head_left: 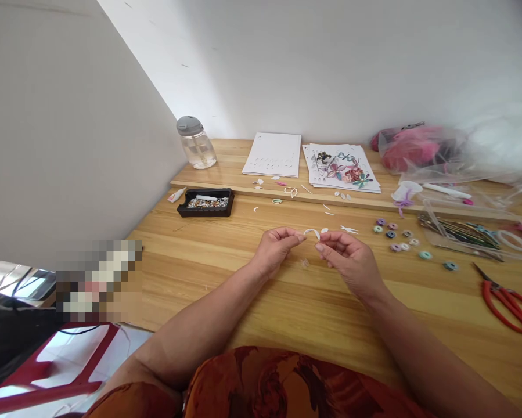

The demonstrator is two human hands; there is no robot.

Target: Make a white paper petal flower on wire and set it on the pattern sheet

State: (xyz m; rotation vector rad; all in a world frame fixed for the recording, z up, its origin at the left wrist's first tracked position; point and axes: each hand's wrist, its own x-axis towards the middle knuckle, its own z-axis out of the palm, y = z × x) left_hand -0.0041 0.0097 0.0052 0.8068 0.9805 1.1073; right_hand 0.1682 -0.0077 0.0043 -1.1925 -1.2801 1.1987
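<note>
A thin white curved strip [312,231] is held up just over the wooden table, arched between both hands. My left hand [274,249] pinches its left end between thumb and fingers. Its right end sits in the fingertips of my right hand [346,255]. Close behind the right fingers lies a small white oval piece [324,230], with crossed white slivers [348,229] to its right. Below the strip, a small clear crumpled bit [303,263] rests on the wood. What the strip is made of I cannot make out.
At right lie red-handled scissors [511,305], several thread bobbins [390,234] and a clear box [461,232] of thin stems. A black tray [206,203] of beads, a water bottle [196,142], white sheets [273,152] and a sheet with colourful flower pieces [341,167] stand farther back.
</note>
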